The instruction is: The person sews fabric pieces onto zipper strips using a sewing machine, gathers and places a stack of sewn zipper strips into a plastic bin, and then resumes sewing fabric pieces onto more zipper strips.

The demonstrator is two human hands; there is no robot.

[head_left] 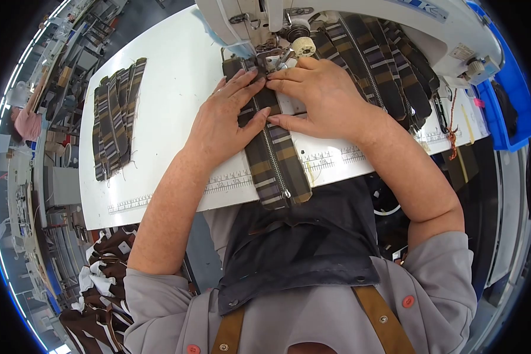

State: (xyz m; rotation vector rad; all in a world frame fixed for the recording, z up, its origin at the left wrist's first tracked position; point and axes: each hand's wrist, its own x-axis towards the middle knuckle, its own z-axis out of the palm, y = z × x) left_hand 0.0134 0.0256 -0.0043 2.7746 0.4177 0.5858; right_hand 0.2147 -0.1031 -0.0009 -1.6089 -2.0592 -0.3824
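Note:
A dark plaid fabric strip with a metal zipper (271,154) runs lengthwise under the sewing machine's presser foot (271,59), its near end hanging over the table's front edge. My left hand (225,118) lies on the strip's left side, fingers stretched toward the presser foot and thumb near the zipper. From the right, my right hand (318,94) rests with extended fingers by the foot and its thumb on the strip. Both hands press flat rather than grip. The needle's contact with the cloth is hidden by the foot and fingertips.
More plaid zipper strips (371,59) are heaped right of the needle, under the machine arm (395,17). Another plaid stack (118,115) lies on the left of the white table (171,76). A printed ruler (230,182) follows the front edge. A blue bin (507,106) stands at right.

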